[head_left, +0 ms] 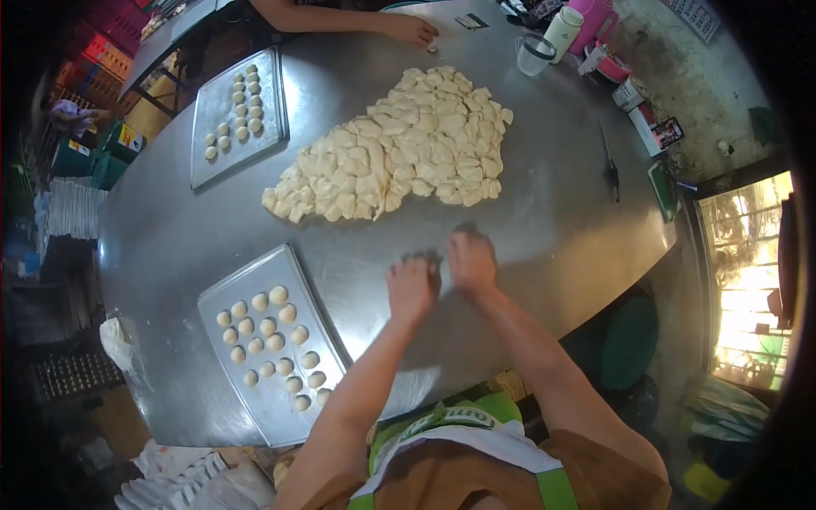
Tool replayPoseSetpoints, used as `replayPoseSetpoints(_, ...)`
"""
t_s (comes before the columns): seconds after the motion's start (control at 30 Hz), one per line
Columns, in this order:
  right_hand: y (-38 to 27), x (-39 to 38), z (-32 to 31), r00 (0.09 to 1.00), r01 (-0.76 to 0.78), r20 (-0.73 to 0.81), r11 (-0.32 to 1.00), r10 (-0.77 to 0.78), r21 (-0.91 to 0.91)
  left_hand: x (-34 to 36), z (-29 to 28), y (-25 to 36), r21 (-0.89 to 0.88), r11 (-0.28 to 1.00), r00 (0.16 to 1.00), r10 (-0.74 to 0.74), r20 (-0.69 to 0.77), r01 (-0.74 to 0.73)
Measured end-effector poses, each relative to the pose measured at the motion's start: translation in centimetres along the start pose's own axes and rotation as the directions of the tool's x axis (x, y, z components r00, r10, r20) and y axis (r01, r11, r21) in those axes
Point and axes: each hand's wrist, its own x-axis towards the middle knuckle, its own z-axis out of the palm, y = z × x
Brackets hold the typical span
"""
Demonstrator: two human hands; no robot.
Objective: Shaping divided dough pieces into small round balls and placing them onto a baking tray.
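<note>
My left hand (413, 285) and my right hand (473, 262) rest side by side on the steel table (544, 255), knuckles up. Their fingers curl down toward the metal, and whatever lies under the palms is hidden. Just beyond them spreads a large pile of cut dough pieces (433, 136), pale and packed together. To the left of my left forearm lies a metal tray (223, 299) with several round dough balls (274, 342) in loose rows.
A second tray (204, 174) of dough balls lies at the far left. Across the table, another person's hand (412, 30) is near a small dough piece (432, 48). A knife (610, 166), clear cup (534, 58), pale bottle (563, 34) and pink jug (592, 24) stand or lie right.
</note>
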Motion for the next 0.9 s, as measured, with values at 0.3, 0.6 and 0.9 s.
replayPoseSetpoints(0.3,4.4,3.2,-3.7,0.958,0.242,0.159,0.970,-0.239,-0.002,2.2,-4.0,-4.4,0.100,0.995,0.992,0.040,-0.119,-0.028)
replayPoseSetpoints(0.6,2.7,0.8,-1.9,0.890,0.381,0.133,0.871,-0.437,0.311,-3.6,-1.7,-1.6,-0.010,0.998,0.998,0.057,-0.023,-0.057)
replayPoseSetpoints(0.9,-0.5,9.6,1.5,0.988,0.156,-0.033,0.976,-0.153,0.154,7.7,-1.7,-2.3,0.026,0.972,0.971,-0.234,0.046,0.233)
